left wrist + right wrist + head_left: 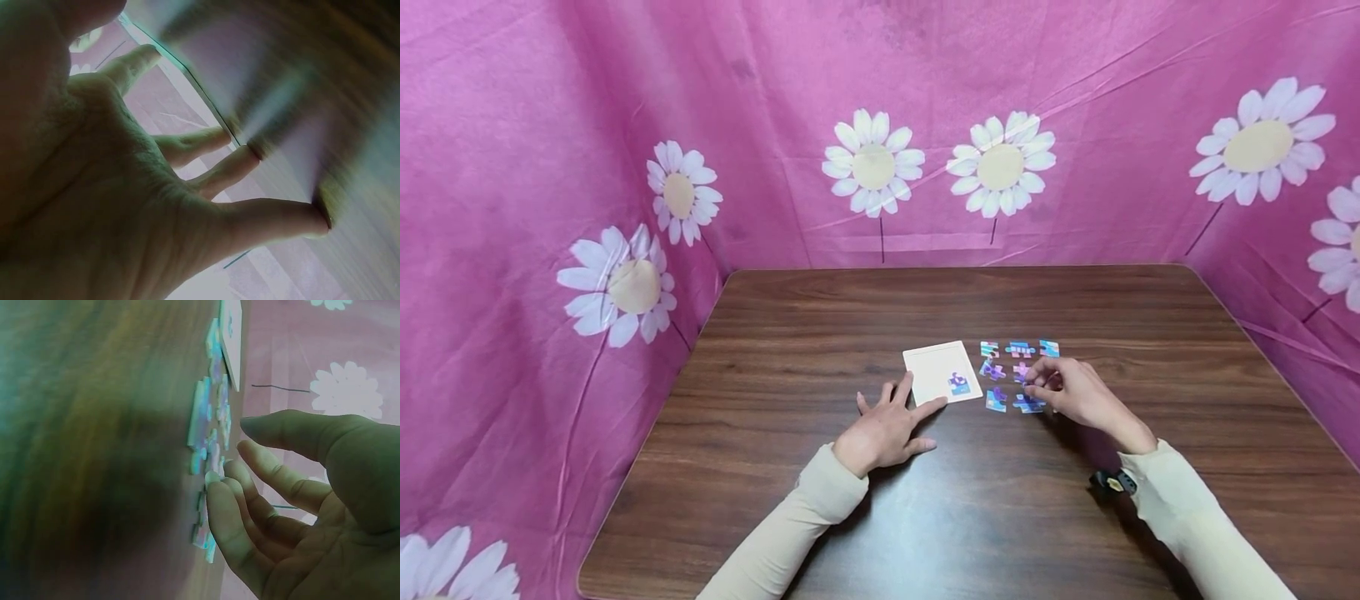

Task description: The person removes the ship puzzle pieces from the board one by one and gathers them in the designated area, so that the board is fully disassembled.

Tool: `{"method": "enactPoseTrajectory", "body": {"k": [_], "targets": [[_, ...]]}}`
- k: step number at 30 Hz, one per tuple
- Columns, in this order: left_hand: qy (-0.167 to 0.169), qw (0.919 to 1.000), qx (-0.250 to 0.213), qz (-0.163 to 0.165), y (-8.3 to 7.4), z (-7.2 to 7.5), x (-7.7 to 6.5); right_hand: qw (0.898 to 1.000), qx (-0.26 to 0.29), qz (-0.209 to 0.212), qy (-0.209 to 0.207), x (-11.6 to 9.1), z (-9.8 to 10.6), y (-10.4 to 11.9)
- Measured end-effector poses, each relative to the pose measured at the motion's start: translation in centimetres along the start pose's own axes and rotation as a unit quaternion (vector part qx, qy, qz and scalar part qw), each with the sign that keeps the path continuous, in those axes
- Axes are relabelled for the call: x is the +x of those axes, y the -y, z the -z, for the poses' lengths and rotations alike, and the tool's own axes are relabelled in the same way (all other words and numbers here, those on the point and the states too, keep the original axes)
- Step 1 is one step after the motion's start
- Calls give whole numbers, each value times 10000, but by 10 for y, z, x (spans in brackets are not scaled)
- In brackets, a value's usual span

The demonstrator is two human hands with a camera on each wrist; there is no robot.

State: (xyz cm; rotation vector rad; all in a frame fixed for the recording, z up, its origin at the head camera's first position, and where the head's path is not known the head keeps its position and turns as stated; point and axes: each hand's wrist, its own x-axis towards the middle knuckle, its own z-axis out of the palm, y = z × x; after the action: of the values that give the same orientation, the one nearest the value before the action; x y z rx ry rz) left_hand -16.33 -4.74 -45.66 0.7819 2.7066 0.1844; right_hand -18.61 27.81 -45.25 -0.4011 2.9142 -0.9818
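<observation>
A square white puzzle board [928, 375] lies on the table with a small blue-and-purple puzzle piece [960, 387] in its near right corner. My left hand [883, 429] is spread at the board's near left side, with fingertips on or at its edge. To the right of the board, several loose jigsaw pieces [1020, 349] are laid out in rows. Over the right end of these rows hovers my right hand [1075, 392], its fingers loosely bent. In the right wrist view, thumb and fingers [281, 432] stand apart with no piece visible between them; the hand partly hides some pieces.
The brown wooden table [760, 400] extends around the pieces on all sides. A pink cloth [775, 125] with white daisies hangs behind and beside it. On the right wrist sits a dark strapped device [1114, 482], close to the tabletop.
</observation>
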Motion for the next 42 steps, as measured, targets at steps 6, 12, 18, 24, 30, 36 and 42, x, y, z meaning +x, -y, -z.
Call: {"method": "enactPoseTrajectory", "body": {"k": [6,12,18,24,30,36,42], "targets": [[-29,10000,12,3,1,-2,1,9997,-11,205,-97,8,0,2],[-19,10000,26,35,3,-1,2,9982,-32,525,-298,23,-2,9],[-95,9999,56,-1,3,0,3,9975,0,607,-366,38,-2,17],[-95,9999,100,15,4,-1,3,9979,198,579,-235,50,-6,23],[-59,9999,91,42,3,-1,3,9966,282,766,-68,55,-19,31],[-1,9999,103,24,3,-1,3,9958,357,830,162,58,-33,39],[-78,9999,108,50,3,-1,2,9941,302,1000,297,60,-42,44]]}}
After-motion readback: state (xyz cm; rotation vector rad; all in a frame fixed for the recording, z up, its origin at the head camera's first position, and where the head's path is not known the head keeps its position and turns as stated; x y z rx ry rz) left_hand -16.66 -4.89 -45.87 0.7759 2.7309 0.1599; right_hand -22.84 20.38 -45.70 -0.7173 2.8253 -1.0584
